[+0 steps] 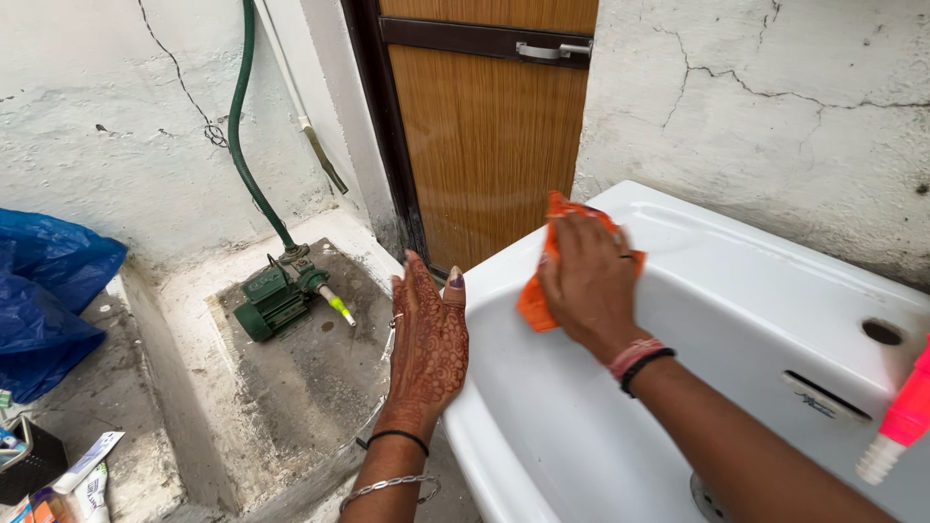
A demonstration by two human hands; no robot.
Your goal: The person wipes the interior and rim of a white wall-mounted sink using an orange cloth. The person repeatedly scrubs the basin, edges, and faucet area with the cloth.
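A white ceramic wash basin [736, 261] fills the right half of the head view. My right hand [588, 281] presses an orange cloth [535, 298] against the basin's left rim and inner wall. My left hand [429, 344], patterned with henna, rests flat with fingers together on the basin's outer left edge, holding nothing. Bangles and a black band circle both wrists.
A pink spray bottle [901, 421] with a white nozzle stands at the basin's right. A green water pump [274, 300] with a green hose [242, 126] sits on a concrete ledge. A wooden door [489, 126], a blue plastic bag [44, 291] and tubes [82, 475] lie around.
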